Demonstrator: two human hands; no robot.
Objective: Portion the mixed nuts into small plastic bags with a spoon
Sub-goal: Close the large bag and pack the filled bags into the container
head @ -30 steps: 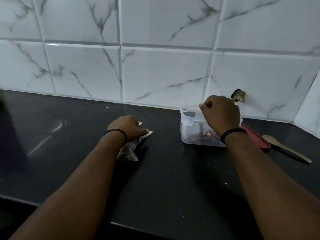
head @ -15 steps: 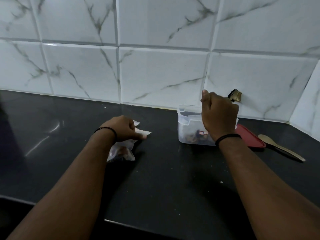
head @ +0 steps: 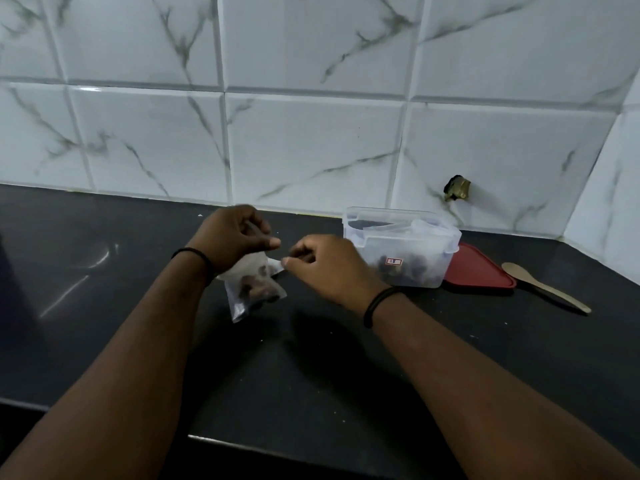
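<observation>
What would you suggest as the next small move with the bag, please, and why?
Probably seal the small plastic bag: it already holds nuts, and both the left hand and right hand pinch its top edge, while the spoon lies unused beside the container.

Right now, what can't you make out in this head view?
- Small plastic bag mouth: covered by left hand and right hand; sealed or open unclear.
- Container nut level: frosted walls blur it.
- Container label: too small.
- Red lid: partly behind container.
</observation>
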